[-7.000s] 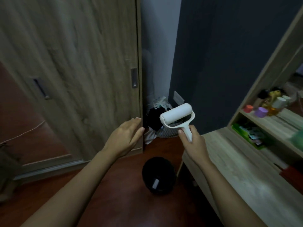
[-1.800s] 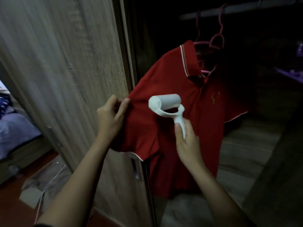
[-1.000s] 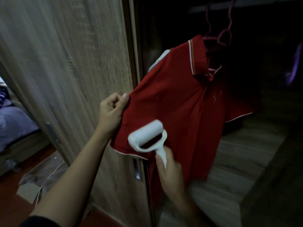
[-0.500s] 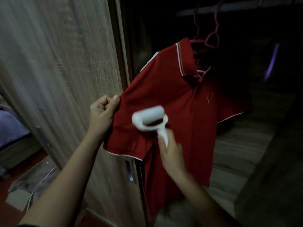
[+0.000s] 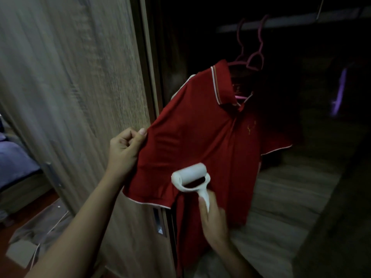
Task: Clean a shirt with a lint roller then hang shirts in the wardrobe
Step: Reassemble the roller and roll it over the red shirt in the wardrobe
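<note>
One red polo shirt (image 5: 200, 137) hangs on a pink hanger (image 5: 255, 61) from the wardrobe rail (image 5: 281, 23), just beside the wooden sliding door (image 5: 80, 97). Left hand (image 5: 124, 151): fingers curled, thumb pinching the upper fold of the shirt's sleeve, fabric drawn taut toward the door. Right hand (image 5: 212, 217): blurred, fingers wrapped round the handle of a white lint roller (image 5: 189, 176). Roller drum lies against the shirt near the underarm, above the white-piped sleeve hem.

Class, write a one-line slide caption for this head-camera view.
Left hand grips the sleeve of a hanging red polo shirt while the right hand holds a white lint roller against it.
</note>
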### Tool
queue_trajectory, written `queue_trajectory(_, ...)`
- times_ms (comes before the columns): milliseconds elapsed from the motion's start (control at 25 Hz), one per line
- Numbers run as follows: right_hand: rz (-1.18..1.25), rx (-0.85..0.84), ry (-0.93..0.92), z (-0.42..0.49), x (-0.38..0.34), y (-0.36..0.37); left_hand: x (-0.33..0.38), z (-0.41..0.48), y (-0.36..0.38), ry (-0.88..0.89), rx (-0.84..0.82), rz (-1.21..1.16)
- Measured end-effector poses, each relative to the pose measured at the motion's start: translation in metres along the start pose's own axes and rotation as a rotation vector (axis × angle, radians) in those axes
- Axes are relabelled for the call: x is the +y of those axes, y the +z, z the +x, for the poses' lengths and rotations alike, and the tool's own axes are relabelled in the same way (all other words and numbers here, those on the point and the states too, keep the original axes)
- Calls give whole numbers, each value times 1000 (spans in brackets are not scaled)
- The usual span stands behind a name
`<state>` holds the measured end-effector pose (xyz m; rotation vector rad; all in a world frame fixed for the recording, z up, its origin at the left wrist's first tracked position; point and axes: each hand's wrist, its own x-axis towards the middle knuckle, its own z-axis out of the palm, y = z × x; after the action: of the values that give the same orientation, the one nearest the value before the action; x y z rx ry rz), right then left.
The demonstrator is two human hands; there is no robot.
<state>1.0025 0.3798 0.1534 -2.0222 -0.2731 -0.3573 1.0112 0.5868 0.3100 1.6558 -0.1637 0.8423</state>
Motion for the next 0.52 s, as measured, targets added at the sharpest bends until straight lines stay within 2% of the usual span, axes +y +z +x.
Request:
queue_trajectory(160,58,253,-159,96,-53,-42,2,1,-1,-11,-5,8)
queue_trajectory(240,99,293,-198,118,-56,-49,3,0,0,-15,1,9)
queue_trajectory(320,77,288,-161,92,-19,-28,3,-1,0,-13,3,9)
queue_trajectory(440,3,126,47,13,61,19,1,1,-1,-26,2,21)
queue_trajectory(520,-71,105,20,-11,96,32,0,1,-2,-28,-4,26)
